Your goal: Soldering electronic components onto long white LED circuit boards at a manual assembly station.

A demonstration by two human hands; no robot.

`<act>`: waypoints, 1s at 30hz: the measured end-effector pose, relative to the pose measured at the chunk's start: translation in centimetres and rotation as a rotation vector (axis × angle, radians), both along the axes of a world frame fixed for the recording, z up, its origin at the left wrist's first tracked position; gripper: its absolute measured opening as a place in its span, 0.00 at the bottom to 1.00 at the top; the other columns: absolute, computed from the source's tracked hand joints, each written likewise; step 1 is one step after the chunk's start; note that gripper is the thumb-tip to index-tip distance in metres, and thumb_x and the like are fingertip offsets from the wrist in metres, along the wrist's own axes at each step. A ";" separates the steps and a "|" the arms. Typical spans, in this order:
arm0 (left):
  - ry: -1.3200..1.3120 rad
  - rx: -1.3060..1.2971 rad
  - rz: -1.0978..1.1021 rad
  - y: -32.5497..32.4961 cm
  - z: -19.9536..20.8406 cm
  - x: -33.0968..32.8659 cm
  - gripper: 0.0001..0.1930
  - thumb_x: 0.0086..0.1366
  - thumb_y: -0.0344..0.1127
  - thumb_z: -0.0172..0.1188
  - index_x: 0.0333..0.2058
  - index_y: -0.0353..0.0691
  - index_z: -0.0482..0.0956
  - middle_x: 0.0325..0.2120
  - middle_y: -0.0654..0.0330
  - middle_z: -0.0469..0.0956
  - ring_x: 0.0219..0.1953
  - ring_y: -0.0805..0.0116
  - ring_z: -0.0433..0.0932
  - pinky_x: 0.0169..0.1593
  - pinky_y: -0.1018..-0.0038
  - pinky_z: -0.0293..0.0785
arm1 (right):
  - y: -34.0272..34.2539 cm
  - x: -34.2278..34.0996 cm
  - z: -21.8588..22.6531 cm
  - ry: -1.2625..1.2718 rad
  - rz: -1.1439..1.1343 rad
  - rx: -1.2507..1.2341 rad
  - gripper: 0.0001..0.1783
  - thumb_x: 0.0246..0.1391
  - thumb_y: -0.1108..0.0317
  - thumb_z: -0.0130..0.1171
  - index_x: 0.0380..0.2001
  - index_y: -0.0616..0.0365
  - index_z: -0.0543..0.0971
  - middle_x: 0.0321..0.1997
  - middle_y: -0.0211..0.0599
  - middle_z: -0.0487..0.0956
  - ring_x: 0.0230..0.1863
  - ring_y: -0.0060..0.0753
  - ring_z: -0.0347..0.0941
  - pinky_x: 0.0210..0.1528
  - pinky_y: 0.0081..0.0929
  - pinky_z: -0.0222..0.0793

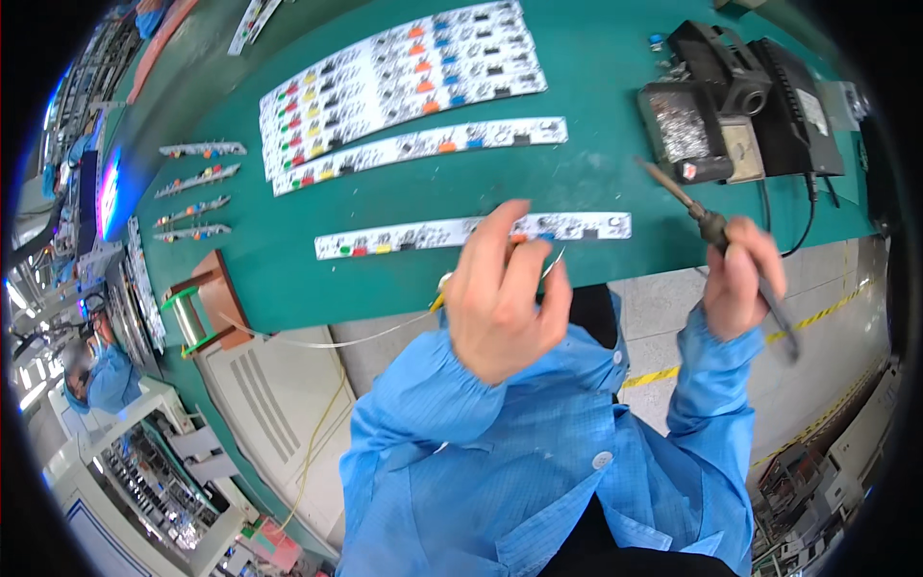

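Pinching thin solder wire (332, 345) in the left hand (505, 308), gripping one soldering iron (711, 229) in the right hand (745, 269); passing one spool (192, 315) leftward; partly hiding one white strip board (433, 234) on the green table (288, 293), below the fingers; farther, reaching four small boards (197, 180), one black holder (716, 58).

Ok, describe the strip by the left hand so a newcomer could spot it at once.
On the green table, find the group of white strips toward the far side. Nearer the person, a single strip is partly hidden by the left hand. Unlike that group, it lies alone, closer to the front edge.
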State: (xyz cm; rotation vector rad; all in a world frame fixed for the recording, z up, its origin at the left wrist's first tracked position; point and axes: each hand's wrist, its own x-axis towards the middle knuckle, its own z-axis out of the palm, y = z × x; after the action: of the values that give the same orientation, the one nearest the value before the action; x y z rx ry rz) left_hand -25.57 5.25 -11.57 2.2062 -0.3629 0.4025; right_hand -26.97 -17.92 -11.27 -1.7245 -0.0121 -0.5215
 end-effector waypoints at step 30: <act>0.456 0.367 -0.482 -12.7 1.1 22.5 0.09 0.49 0.30 0.58 0.31 0.40 0.83 0.30 0.55 0.81 0.35 0.63 0.79 0.41 0.70 0.75 | 0.7 -2.4 -2.5 -0.310 -0.148 -0.383 0.19 0.59 0.60 0.44 0.46 0.63 0.69 0.36 0.52 0.75 0.40 0.42 0.68 0.46 0.40 0.62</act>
State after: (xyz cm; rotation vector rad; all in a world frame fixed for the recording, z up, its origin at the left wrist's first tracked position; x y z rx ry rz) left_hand -3.10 -7.42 -10.45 2.3725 -0.7338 -0.4552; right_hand -29.35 -17.25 -13.75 -2.0077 -0.2188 -0.9405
